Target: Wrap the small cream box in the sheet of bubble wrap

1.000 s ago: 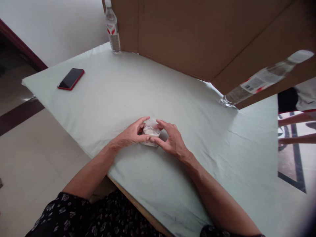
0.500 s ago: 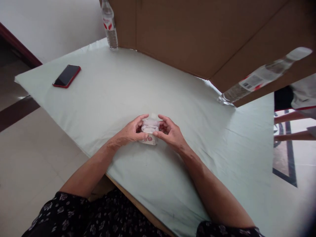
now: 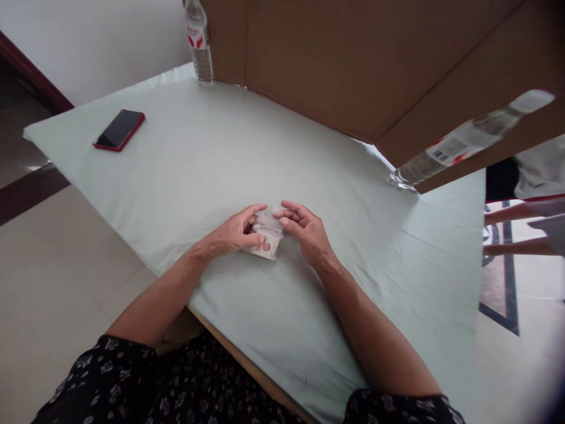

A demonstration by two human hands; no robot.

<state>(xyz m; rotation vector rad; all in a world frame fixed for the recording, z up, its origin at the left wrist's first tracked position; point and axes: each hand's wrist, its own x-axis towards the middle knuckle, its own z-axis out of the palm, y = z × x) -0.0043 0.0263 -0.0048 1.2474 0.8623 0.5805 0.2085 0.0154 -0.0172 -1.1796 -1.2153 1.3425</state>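
A small pale box (image 3: pixel 265 250), reddish print on its near face, is held at the green cloth (image 3: pixel 229 147), a clear, crumpled wrap (image 3: pixel 269 222) loose over its top. The left hand (image 3: pixel 238 229) clamps the box from its left side, thumb across the near face and fingers curled behind. The right hand (image 3: pixel 311 232) arches at the box's upper right, thumb and fingertips drawn close beside the wrap; whether they pinch it cannot be told at this size. The step in hand looks to be working the wrap at the box's top, the left hand bracing while the right picks. The next move appears to call for a sure fingertip hold on the wrap and a firm left brace. Beyond the box to its left lies a red-cased phone (image 3: pixel 119 131); farther off, a bottle (image 3: pixel 200 44) stands by the cardboard (image 3: pixel 318 70). Beyond the box to its right are a second bottle (image 3: pixel 468 141) and, past that, another person (image 3: pixel 541 171), partly visible.
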